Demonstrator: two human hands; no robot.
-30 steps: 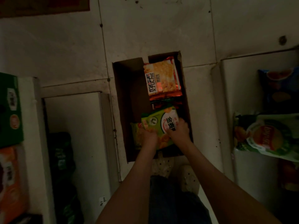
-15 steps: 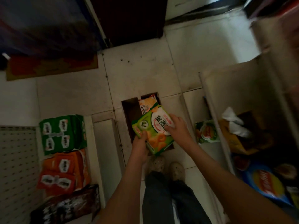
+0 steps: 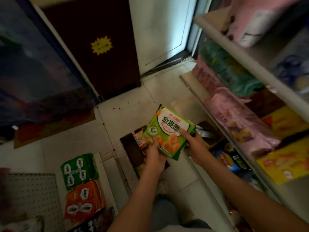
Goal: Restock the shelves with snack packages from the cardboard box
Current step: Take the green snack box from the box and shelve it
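A green snack package (image 3: 168, 129) with orange rings printed on it is held up above the cardboard box (image 3: 129, 148) on the floor. My left hand (image 3: 154, 154) grips its lower left corner. My right hand (image 3: 194, 143) holds its right edge, with the forefinger laid across the front. Inside the box an orange package (image 3: 140, 141) shows behind the green one. Shelves (image 3: 234, 52) on the right carry pink, green and yellow packs.
Green packs (image 3: 78, 169) and orange packs (image 3: 83, 200) sit on a low shelf at the lower left. A blue chip bag (image 3: 225, 160) lies on the bottom right shelf. A dark door (image 3: 100, 47) stands ahead. My legs and shoes are below the box.
Both hands have lifted the green package out of the box and raised it toward the right shelves. The view has tilted up from the floor to the door and shelves.
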